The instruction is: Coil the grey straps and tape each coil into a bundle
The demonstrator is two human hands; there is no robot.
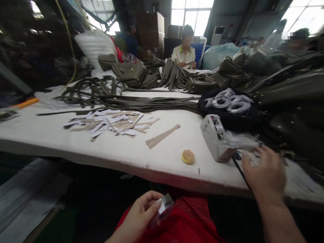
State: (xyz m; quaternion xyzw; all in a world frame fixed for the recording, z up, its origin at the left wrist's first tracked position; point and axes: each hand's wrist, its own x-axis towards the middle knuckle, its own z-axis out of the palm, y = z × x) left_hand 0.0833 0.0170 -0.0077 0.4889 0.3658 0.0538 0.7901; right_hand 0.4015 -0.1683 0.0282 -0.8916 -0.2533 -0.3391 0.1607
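My left hand [144, 211] is low in front of my red clothing, its thumb and fingers closed on a small strap end [167, 199] with a white piece and what looks like clear film around it. At the right, my right hand [268, 168] is stretched over the table beside the white tape dispenser [215, 140], thumb and fingers apart and somewhat blurred. Its fingertips are close to clear plastic [241, 139] behind the dispenser; whether they touch it I cannot tell. A round yellow-rimmed tin or sponge [188, 156] lies left of the dispenser.
Paper and brown strips [111, 123] form a loose pile on the white table [172, 162]. Long olive straps [141, 101] lie behind it. A dark bag [205, 104] bears clear coils [227, 101]. Olive bags [286, 91] are heaped at right. A co-worker [186, 50] sits opposite.
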